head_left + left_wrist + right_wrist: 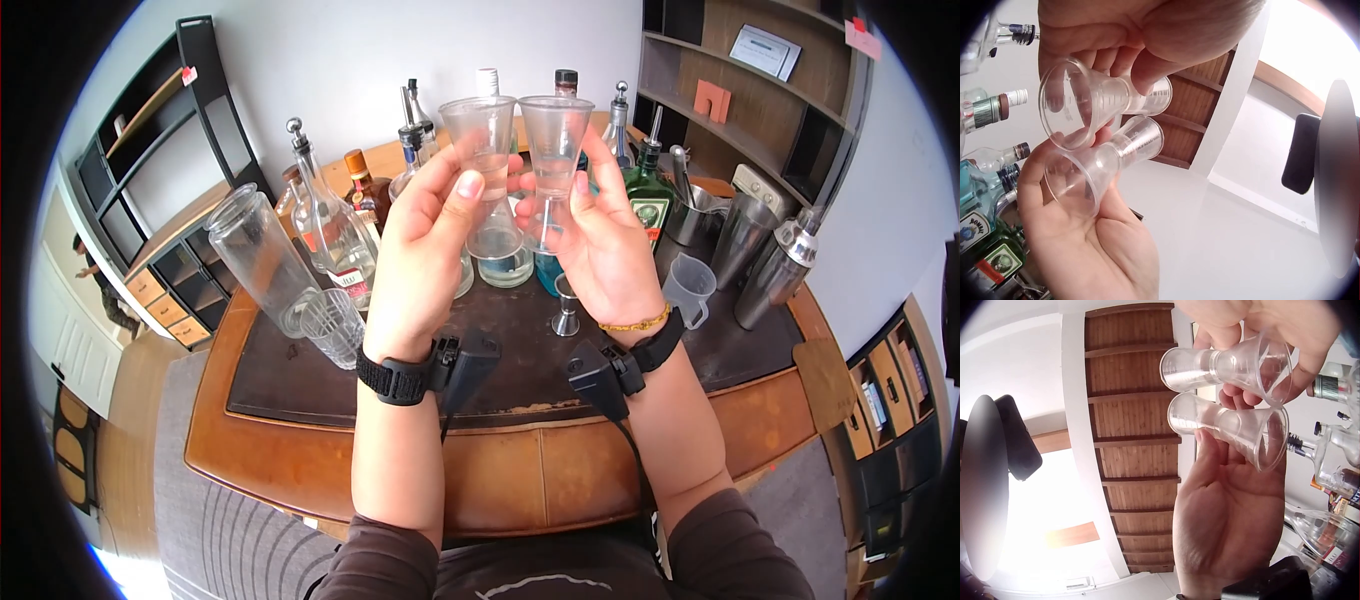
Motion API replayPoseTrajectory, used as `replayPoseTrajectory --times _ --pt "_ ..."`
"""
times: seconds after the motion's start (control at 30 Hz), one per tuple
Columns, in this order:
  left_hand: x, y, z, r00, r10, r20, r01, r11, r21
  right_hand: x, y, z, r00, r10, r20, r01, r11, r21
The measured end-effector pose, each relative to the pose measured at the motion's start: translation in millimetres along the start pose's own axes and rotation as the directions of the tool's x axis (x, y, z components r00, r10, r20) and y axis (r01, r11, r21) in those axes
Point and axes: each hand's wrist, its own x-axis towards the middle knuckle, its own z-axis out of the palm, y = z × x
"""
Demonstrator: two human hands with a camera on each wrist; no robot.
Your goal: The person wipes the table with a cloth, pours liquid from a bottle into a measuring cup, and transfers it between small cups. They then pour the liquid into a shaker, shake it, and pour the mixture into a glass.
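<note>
Two clear plastic double-ended jiggers are held up side by side over the table, wide cups upward in the head view. My left hand (420,240) pinches the left jigger (482,135) near its narrow middle, thumb in front. The right jigger (553,135) is gripped by my right hand (618,250), with fingers behind it and the thumb at its side. Printed measuring marks show on the left jigger (1107,97) in the left wrist view. Their rims stand very close together. Both look see-through, with fingers visible through the walls.
Bottles with pourers, among them a green bottle (648,190), crowd the table's back. Tall mixing glass (262,260) and ribbed glass (333,328) stand left. Right are a plastic measuring jug (690,285), a shaker (778,270) and metal tins. A small metal jigger (565,308) stands mid-table.
</note>
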Motion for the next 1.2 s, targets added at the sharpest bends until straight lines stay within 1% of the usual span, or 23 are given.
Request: replayPoseTrajectory --times 0.07,0.17,0.33,0.4,0.47,0.53,0.6,0.67,0.7,0.73,0.8,0.87,0.93,0.97,1.0,1.07,1.1,1.13,1.17,1.2 --pt "0.1 -1.2 -1.9 1.0 -0.018 0.016 0.018 1.0 0.001 -0.2 0.9 -0.8 1.0 0.015 -0.023 -0.015 1.0 0.019" --pt "0.2 -2.2 -2.6 0.999 -0.021 0.025 0.021 1.0 0.0 -0.2 1.3 -4.6 1.0 0.018 0.001 -0.018 1.0 -0.015" --pt "-0.6 -0.6 -1.6 0.999 -0.032 0.02 0.032 0.999 0.005 -0.2 0.0 -3.7 1.0 0.013 0.004 -0.013 1.0 0.008" --pt "-0.4 -0.2 -1.8 0.999 -0.032 0.036 0.031 0.998 0.049 -0.2 -0.4 -3.0 1.0 0.013 0.011 -0.013 1.0 0.018" --pt "-0.1 -1.0 -2.3 0.999 -0.032 0.034 0.031 0.999 0.038 -0.2 -0.4 -1.2 1.0 0.011 -0.02 -0.011 1.0 0.003" --pt "1.1 -3.1 -4.4 0.999 -0.035 0.031 0.034 0.999 0.027 0.1 0.7 -5.4 1.0 0.02 0.003 -0.02 1.0 0.002" --pt "3.4 -7.5 -10.2 0.999 -0.043 0.017 0.043 0.999 0.028 -0.1 4.7 -11.3 0.999 0.038 0.022 -0.038 0.999 0.011" --pt "5.9 -12.3 -18.0 0.999 -0.042 -0.012 0.043 0.998 0.054 2.0 11.5 -17.2 0.998 0.065 -0.018 -0.064 0.997 0.042" --pt "6.8 -14.0 -23.2 0.999 -0.032 -0.037 0.034 0.997 0.076 3.3 15.9 -20.4 0.997 0.065 -0.045 -0.064 0.998 0.029" --pt "6.7 -15.9 -29.3 0.998 -0.041 -0.05 0.045 0.995 0.091 3.9 19.0 -23.9 0.998 0.055 -0.029 -0.055 0.998 -0.001" --pt "7.4 -23.0 -42.4 0.993 -0.063 -0.097 0.079 0.982 0.173 4.5 22.0 -25.4 0.996 0.072 -0.055 -0.076 0.995 -0.064" --pt "6.4 -37.9 -57.6 0.99 -0.049 -0.132 0.07 0.984 0.162 4.8 28.6 -27.8 0.993 0.093 -0.069 -0.098 0.993 -0.071" --pt "2.9 -50.1 -70.8 0.981 -0.131 -0.141 0.152 0.977 0.148 3.8 40.2 -33.3 0.992 0.1 -0.082 -0.109 0.987 -0.118" --pt "-0.3 -57.0 -78.4 0.969 -0.184 -0.165 0.21 0.965 0.157 1.6 47.4 -34.5 0.991 0.088 -0.101 -0.108 0.972 -0.207" --pt "-4.7 -62.8 -84.5 0.965 -0.196 -0.172 0.222 0.963 0.153 -0.4 56.2 -36.2 0.989 0.101 -0.107 -0.122 0.971 -0.204" --pt "-14.0 -73.2 -91.4 0.945 -0.273 -0.181 0.308 0.929 0.204 -4.6 74.9 -41.7 0.993 0.097 -0.061 -0.114 0.89 -0.441" --pt "-18.7 -76.5 -93.1 0.939 -0.286 -0.189 0.327 0.914 0.24 -7.0 84.5 -43.4 0.996 0.081 -0.025 -0.083 0.873 -0.48" --pt "-23.8 -81.1 -96.1 0.936 -0.297 -0.188 0.336 0.913 0.232 -7.8 98.8 -49.8 0.999 0.05 0.011 -0.036 0.838 -0.544" --pt "-28.1 -85.5 -99.2 0.927 -0.325 -0.189 0.369 0.882 0.293 -11.1 114.2 -54.7 1.0 0.01 -0.007 -0.012 0.8 -0.6" --pt "-30.6 -88.1 -100.7 0.918 -0.348 -0.191 0.395 0.848 0.353 -12.5 119.4 -51.5 0.999 -0.033 -0.019 0.013 0.757 -0.653"
